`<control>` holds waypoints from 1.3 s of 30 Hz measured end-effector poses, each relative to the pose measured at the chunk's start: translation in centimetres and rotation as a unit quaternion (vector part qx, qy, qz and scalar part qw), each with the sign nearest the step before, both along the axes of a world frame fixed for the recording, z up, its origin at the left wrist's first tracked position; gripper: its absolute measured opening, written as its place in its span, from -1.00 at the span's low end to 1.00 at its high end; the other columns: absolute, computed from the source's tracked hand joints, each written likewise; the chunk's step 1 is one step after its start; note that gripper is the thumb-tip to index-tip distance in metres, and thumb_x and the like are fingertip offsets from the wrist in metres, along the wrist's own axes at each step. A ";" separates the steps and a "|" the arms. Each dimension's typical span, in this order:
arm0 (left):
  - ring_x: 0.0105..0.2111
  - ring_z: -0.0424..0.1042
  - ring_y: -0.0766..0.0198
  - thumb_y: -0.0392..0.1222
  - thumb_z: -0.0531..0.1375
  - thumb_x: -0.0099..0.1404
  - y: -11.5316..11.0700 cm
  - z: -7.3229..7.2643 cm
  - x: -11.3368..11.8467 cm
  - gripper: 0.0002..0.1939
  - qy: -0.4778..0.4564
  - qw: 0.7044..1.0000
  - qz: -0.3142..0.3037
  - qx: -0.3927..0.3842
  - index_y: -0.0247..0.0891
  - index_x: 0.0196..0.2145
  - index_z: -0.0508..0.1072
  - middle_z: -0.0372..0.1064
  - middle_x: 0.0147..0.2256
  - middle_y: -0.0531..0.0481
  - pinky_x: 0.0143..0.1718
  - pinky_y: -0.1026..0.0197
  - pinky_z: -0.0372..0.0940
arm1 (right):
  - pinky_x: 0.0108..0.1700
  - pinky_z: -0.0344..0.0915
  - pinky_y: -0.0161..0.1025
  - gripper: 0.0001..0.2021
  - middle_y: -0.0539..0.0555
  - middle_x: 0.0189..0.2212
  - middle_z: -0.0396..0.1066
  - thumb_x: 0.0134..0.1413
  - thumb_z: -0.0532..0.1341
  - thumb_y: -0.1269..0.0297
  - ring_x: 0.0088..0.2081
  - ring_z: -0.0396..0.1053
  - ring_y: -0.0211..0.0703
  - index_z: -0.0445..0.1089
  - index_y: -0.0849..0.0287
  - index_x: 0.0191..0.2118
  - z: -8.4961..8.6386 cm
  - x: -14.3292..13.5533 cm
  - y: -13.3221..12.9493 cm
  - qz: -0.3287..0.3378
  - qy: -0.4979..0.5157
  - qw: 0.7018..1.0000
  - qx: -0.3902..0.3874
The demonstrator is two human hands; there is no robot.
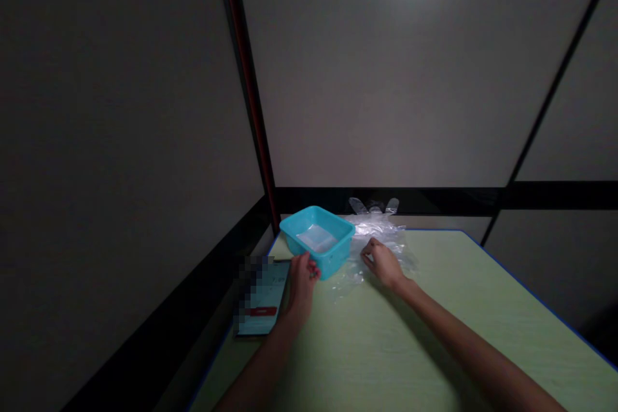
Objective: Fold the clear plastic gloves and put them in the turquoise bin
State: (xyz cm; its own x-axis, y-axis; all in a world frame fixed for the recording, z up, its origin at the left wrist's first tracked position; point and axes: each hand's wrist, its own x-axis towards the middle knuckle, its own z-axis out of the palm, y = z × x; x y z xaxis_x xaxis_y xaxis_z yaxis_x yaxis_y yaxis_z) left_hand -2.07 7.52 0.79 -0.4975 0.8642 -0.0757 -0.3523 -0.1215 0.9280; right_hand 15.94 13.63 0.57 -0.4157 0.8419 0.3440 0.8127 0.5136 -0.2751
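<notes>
Slightly right of the frame's centre, in the lower half, the clear plastic disposable gloves point(381, 226) lie crumpled on the pale green table point(386, 360), just right of the turquoise plastic basin point(338, 259). The right hand point(383, 264) is over their lower part and is much the nearer of the two; most of the film spreads upward and leftward from its fingertips. The long axis is loose, but it runs roughly up and down the frame: glove fingers point to the top, against the black band point(434, 201) of the wall, and a thin skirt of film trails toward the lower left, between the hands.

The right thumb and forefinger curve toward each other in a small loop; whether they pinch film I cannot tell. The left hand point(302, 275) is in front of the basin's near left side, fingers bent inward (their tips overlap the basin wall in this view, so touching or merely near is unclear), and I cannot tell whether it grips anything. From it, the gloves lie to the right and farther up the frame, partly beyond the basin. Left of that hand, a flat-screened device point(268, 293), partly pixelated, lies along the table's left edge.
</notes>
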 end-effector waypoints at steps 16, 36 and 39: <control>0.11 0.02 0.09 -0.18 0.07 0.10 -3.6 -3.9 5.4 -0.56 0.492 0.820 -0.293 0.018 -0.37 -0.05 0.27 0.10 0.07 -0.22 0.11 0.11 -0.11 | -0.03 0.12 -0.05 -0.56 0.36 -0.01 0.21 -0.08 0.20 0.16 0.02 0.16 0.15 0.31 0.32 -0.07 -1.2 6.2 1.9 -0.112 0.004 0.993 -0.025; 0.15 -0.07 0.07 0.04 -0.14 0.27 2.8 -5.4 8.6 -0.39 0.781 0.593 -0.194 -0.021 -0.49 0.12 0.05 -0.08 0.16 -0.28 0.10 0.08 -0.09 | -0.16 0.24 -0.24 -0.86 0.12 -0.26 0.40 -0.01 0.16 0.32 -0.22 0.37 -0.11 0.36 0.21 -0.53 2.0 6.6 4.3 -0.047 0.100 0.991 0.075; 0.12 0.00 0.05 0.03 -0.13 0.27 3.4 -5.2 8.8 -0.39 0.779 0.596 -0.193 -0.028 -0.50 0.12 0.04 -0.03 0.14 -0.28 0.08 0.06 -0.06 | -0.12 0.20 -0.22 -0.88 0.13 -0.21 0.38 -0.02 0.15 0.30 -0.17 0.33 -0.09 0.37 0.19 -0.48 3.0 6.7 3.0 -0.024 0.097 0.988 0.116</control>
State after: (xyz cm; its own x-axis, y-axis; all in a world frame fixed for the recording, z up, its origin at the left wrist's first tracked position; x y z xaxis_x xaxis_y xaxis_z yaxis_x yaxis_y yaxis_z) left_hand 6.72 10.92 -4.45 0.2333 0.9549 0.1835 0.9506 -0.2637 0.1639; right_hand 22.64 16.65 3.55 -0.2839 0.7486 0.5992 0.7815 0.5427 -0.3077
